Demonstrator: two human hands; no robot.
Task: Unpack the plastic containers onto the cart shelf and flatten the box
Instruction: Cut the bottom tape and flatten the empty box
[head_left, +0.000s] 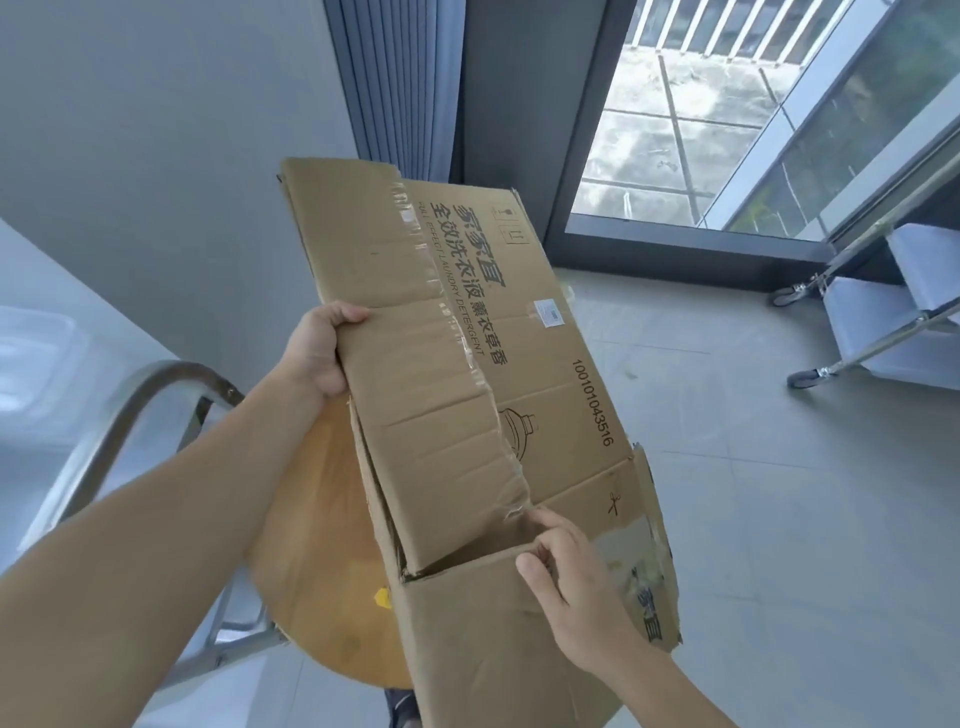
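Item: brown printed cardboard box (467, 389), nearly collapsed, held up. Left hand (317, 353) grips its side edge to steady it; right hand (571, 577) pinches a lower flap, likely to press it flat.

A bare, modern service-type room rather than a lived-in home: grey tiled floor (737, 519), stainless wheeled cart (865, 317), pleated grey curtain (395, 88), full-height glass door (691, 135) onto a railed balcony (727, 26).
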